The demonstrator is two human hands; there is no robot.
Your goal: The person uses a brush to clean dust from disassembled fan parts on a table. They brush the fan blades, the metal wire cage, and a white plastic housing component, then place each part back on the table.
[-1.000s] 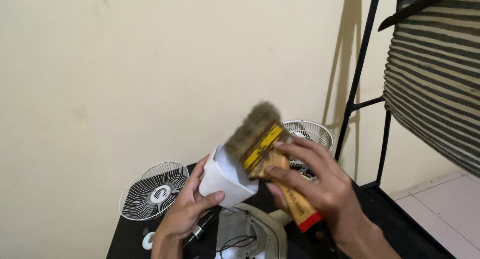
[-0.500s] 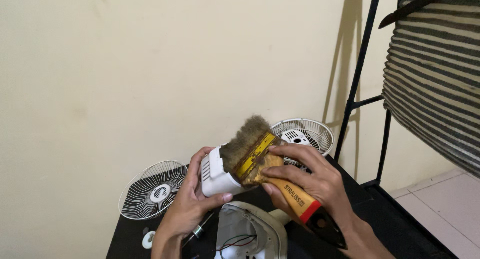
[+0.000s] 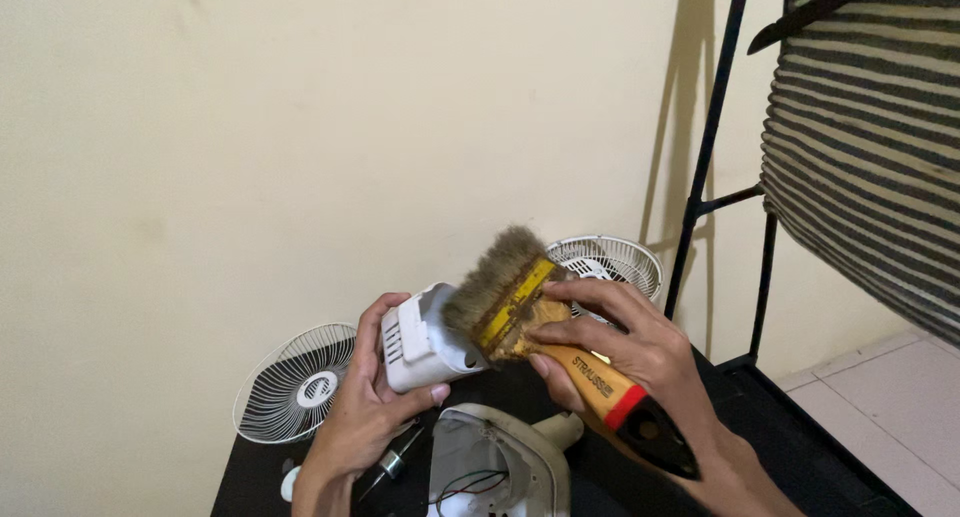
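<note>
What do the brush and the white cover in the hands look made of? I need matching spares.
The brush seems to have a varnished wooden handle with a red band and black tip, a yellow, likely metal band, and soft brownish bristles. The white cover looks like smooth moulded plastic, judging by its slotted vents and rounded edges.

Paintbrush point(image 3: 540, 322), centre frame: coarse matted grey-brown bristles, yellow painted metal ferrule worn dull, varnished wood handle with glossy red and black tip. White housing point(image 3: 425, 342), left of it: smooth moulded plastic, slight sheen. Two fan guards point(image 3: 290, 382), lower left and centre: thin white-coated wire. Table point(image 3: 770, 437), bottom: matt black. Striped fabric point(image 3: 870, 147), upper right: woven cloth. Wall point(image 3: 300, 127): matt cream paint.
</note>
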